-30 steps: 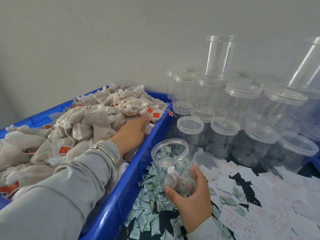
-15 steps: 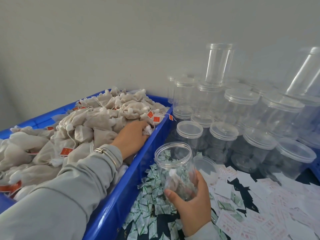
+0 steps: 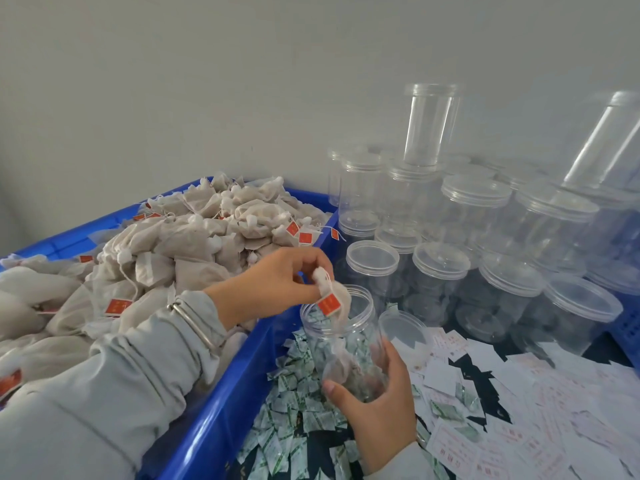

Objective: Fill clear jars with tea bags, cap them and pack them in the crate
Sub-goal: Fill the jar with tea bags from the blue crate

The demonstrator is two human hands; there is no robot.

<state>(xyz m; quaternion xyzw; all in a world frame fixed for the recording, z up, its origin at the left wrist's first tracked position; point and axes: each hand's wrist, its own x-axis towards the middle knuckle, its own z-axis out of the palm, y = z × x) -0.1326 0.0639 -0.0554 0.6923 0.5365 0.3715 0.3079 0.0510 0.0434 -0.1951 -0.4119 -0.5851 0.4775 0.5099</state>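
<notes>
The one camera sits on my head and looks forward and down over my arms, close enough that my left sleeve fills the lower left corner. Its wide lens bends the blue crate on my left and reaches the stacked clear jars against the wall ahead. No second view shares this scene.

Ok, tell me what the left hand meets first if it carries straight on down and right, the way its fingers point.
Probably the open mouth of the clear jar: the left hand pinches a tea bag already hanging over the rim. Depth is uncertain.
</notes>
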